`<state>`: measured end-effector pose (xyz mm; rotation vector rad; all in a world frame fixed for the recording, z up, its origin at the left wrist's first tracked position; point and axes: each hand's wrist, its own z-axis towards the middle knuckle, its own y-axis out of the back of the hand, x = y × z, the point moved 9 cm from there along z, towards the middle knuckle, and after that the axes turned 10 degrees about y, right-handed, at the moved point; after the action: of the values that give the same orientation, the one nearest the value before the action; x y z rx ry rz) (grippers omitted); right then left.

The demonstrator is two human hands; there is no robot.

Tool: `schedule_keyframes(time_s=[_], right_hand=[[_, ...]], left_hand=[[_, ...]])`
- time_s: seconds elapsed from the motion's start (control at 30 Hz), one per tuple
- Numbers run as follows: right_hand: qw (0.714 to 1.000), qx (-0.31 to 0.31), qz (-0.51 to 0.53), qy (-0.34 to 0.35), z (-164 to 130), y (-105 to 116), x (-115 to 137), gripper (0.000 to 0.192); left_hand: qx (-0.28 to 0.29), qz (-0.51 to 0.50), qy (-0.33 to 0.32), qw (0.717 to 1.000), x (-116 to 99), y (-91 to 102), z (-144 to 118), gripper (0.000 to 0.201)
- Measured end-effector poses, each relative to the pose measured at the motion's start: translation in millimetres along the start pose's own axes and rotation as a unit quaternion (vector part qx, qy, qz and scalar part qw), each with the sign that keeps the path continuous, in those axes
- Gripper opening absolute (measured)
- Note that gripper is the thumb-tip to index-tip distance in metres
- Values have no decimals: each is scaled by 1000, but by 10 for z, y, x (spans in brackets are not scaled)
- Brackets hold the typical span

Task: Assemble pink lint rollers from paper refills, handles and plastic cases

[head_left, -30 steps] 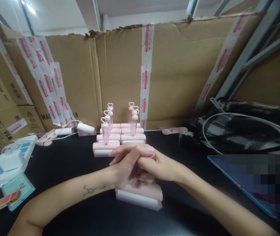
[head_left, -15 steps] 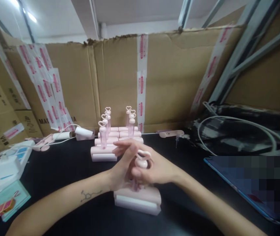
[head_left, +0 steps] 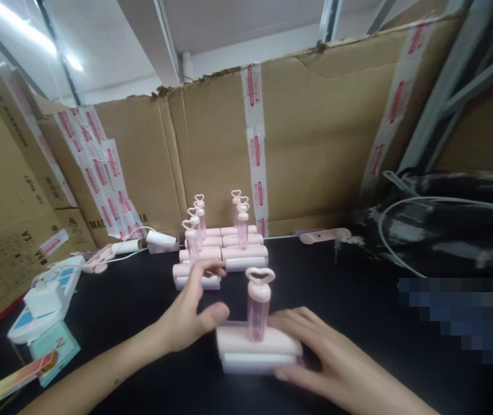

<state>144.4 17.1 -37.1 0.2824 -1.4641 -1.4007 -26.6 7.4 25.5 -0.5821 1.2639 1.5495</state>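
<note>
In front of me stands a pink, rounded base (head_left: 257,341) with a pale strip along its front. A clear pinkish tube (head_left: 257,314) with a heart-shaped ring on its cap rises upright from it. My right hand (head_left: 315,351) grips the base's right end, thumb at the front and fingers behind. My left hand (head_left: 189,311) is open to the left of the base, thumb and fingers apart, holding nothing. Its fingertips overlap the nearest of several similar pink bases (head_left: 181,275) in view; whether they touch it I cannot tell.
More heart-topped tubes (head_left: 243,227) stand in two rows behind. At left lie a power strip (head_left: 71,282), a teal card (head_left: 67,343) and white cylinders (head_left: 162,239). A pink handle-like piece (head_left: 322,235) and a looped white cable (head_left: 384,230) are at right. Cardboard (head_left: 315,144) walls the back.
My hands have come off the tube's heart-shaped top and moved apart. The left is now open; the right has gone down to the base's right end. The camera view has tilted and shifted.
</note>
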Motion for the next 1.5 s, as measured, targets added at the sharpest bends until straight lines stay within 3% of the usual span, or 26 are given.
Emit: schedule_keyframes(time_s=[0.1,0.17,0.27,0.33,0.4,0.5,0.57,0.67,0.77,1.0,1.07,1.17,1.23,1.27,1.33,1.4,1.5], right_hand=[[999,-23,-13,-26,-66,162,-250,46],[999,-34,-15,-38,-17,325,-448,46],[997,-55,-39,-40,192,517,-687,51],[996,-71,-40,-34,373,541,-793,55],[992,-116,-40,-34,521,534,-887,65],[982,-184,-27,-35,646,453,-1035,91],[983,-180,11,-32,707,331,-1131,102],[990,-128,62,-27,765,182,-1192,104],[993,-97,65,-13,774,177,-1143,103],[990,-130,36,-53,707,210,-1289,115],[984,-164,38,-50,655,268,-1295,121],[958,-285,-19,-8,483,534,-1113,97],[926,-355,-87,97,349,662,-784,71],[909,-358,-125,175,302,639,-568,60],[877,-293,-192,329,249,412,-166,44],[851,-176,-238,434,232,72,102,31],[840,-74,-278,459,257,-206,238,24]], left_hand=[[-125,242,10,962,260,427,-85,71],[-200,300,25,932,528,656,-85,90],[-231,239,90,939,1091,788,-1,113],[-228,158,126,952,1395,768,56,115],[-217,92,152,960,1566,713,96,112],[-185,51,167,967,1607,630,145,108],[-158,44,165,973,1577,587,186,106],[-126,38,161,978,1563,541,245,100],[-131,42,163,977,1581,540,274,95],[-139,77,178,971,1639,461,248,97],[-151,113,165,968,1655,489,230,103],[-189,222,129,948,1598,697,245,103],[-208,293,119,926,1514,945,301,79],[-212,324,119,914,1463,1088,343,65],[-209,386,120,890,1351,1355,445,45],[-184,447,123,867,1283,1524,562,32],[-128,505,128,844,1322,1576,722,19]])
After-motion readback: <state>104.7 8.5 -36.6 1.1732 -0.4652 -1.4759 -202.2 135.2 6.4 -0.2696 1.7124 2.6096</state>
